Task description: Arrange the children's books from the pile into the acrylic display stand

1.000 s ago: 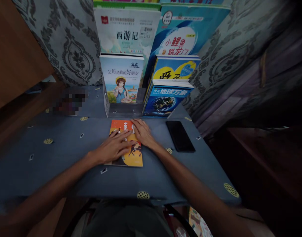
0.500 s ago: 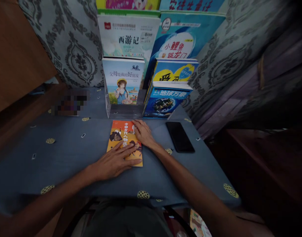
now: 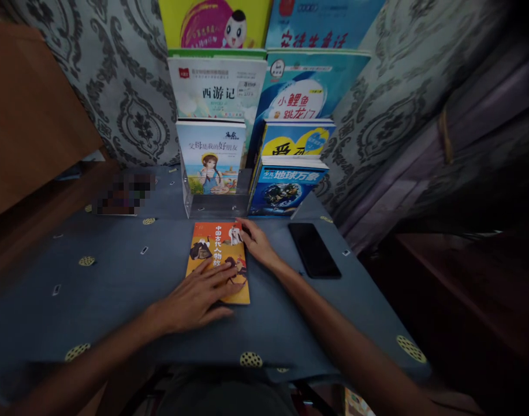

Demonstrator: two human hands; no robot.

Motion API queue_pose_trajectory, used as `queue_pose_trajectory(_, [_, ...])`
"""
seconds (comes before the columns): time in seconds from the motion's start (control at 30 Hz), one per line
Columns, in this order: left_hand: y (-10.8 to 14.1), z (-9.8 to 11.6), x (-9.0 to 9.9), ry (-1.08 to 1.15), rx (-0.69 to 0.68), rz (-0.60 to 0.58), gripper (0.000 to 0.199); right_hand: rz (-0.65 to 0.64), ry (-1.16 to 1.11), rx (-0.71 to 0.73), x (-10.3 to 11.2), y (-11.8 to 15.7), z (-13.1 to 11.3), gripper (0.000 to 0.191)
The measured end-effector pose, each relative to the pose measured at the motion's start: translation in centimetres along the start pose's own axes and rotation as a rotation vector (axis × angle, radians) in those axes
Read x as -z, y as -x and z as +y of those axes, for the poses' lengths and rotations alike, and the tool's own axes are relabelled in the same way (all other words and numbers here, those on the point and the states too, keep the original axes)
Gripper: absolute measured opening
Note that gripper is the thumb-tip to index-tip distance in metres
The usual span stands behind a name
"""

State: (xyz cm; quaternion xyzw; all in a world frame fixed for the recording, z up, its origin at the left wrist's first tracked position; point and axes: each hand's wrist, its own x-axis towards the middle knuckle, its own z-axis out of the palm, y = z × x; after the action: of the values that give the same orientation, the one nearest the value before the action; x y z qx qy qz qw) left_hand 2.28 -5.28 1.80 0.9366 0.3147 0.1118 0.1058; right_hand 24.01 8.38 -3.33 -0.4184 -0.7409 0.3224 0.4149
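An orange and yellow book (image 3: 204, 231) lies flat on the blue-grey tablecloth. My left hand (image 3: 197, 297) rests on its lower part, palm down with fingers spread and the thumb off the bottom edge. At the book's upper right edge is my right hand (image 3: 258, 242), its fingertips touching the corner. The right fingers lie close together and the thumb is hard to make out. Just beyond the book stands a clear rack (image 3: 216, 206) of upright books, among them a white one with a girl on it (image 3: 212, 156) and a blue one with a globe (image 3: 286, 188).
A black phone (image 3: 314, 250) lies on the tablecloth (image 3: 117, 312) to the right. A blurred, pixelated item (image 3: 123, 195) is at the back left. Brown wood (image 3: 34, 110) borders the left side, and patterned curtains (image 3: 143, 115) hang behind the table.
The view has tilted up slightly, showing more of the top books. My left hand has slid a little down the book. My right fingers have drawn back from its cover to the edge.
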Motion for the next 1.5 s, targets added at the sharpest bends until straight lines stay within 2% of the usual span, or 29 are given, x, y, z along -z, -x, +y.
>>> queue_pose_trajectory(0.1, [-0.9, -1.1, 0.3, 0.05, 0.076, -0.005, 0.049, 0.0, 0.028, 0.023, 0.1, 2.1, -0.9, 0.043])
queue_pose_trajectory(0.17, [-1.8, -2.3, 0.1, 0.039, 0.178, 0.033, 0.046, -0.021, 0.067, 0.029, 0.3, 3.7, -1.8, 0.044])
queue_pose_trajectory(0.3, [-3.0, -4.9, -0.8, 0.007, 0.474, 0.204, 0.045, -0.045, 0.118, 0.022, 0.4, 6.6, -3.8, 0.043])
queue_pose_trajectory(0.37, [-3.2, -5.8, -1.3, 0.046, 0.536, 0.314, 0.047, -0.044, 0.147, -0.007, 0.0, 7.6, -4.5, 0.043])
queue_pose_trajectory(0.5, [-2.8, -6.5, -1.6, 0.138, 0.518, 0.464, 0.045, -0.024, 0.219, -0.052, -1.2, 8.5, -5.1, 0.043])
queue_pose_trajectory(0.63, [-2.5, -6.5, -1.7, 0.181, 0.509, 0.446, 0.042, -0.006, 0.25, -0.084, -1.9, 8.3, -5.7, 0.043])
queue_pose_trajectory(0.73, [-2.5, -6.5, -2.0, 0.172, 0.509, 0.43, 0.041, 0.009, 0.193, -0.094, -1.9, 8.0, -6.1, 0.044])
queue_pose_trajectory(0.83, [-2.5, -6.5, -2.1, 0.164, 0.505, 0.427, 0.04, 0.063, 0.056, -0.118, -1.7, 7.5, -6.1, 0.044])
queue_pose_trajectory(0.9, [-2.5, -6.5, -2.1, 0.167, 0.513, 0.418, 0.04, 0.092, -0.1, -0.199, -1.5, 6.9, -5.8, 0.043])
queue_pose_trajectory(1.03, [-2.4, -6.4, -2.0, 0.172, 0.521, 0.418, 0.04, 0.15, -0.515, -0.499, -0.5, 5.3, -5.0, 0.034])
queue_pose_trajectory(1.1, [-2.4, -6.4, -1.9, 0.173, 0.521, 0.427, 0.039, 0.19, -0.654, -0.648, 0.5, 4.5, -4.8, 0.027])
queue_pose_trajectory(1.17, [-2.4, -6.4, -1.9, 0.178, 0.516, 0.431, 0.039, 0.178, -0.737, -0.753, 1.4, 3.7, -4.8, 0.023])
queue_pose_trajectory(1.33, [-2.3, -6.5, -1.8, 0.214, 0.5, 0.44, 0.038, 0.01, -0.791, -0.788, 2.2, 1.9, -5.7, 0.009])
queue_pose_trajectory(1.4, [-2.3, -6.4, -1.6, 0.232, 0.504, 0.443, 0.038, -0.017, -0.815, -0.791, 1.7, 1.5, -6.0, 0.007])
queue_pose_trajectory(1.5, [-2.2, -6.4, -1.3, 0.256, 0.514, 0.459, 0.04, -0.016, -0.945, -0.767, 0.4, 1.6, -6.5, 0.014])
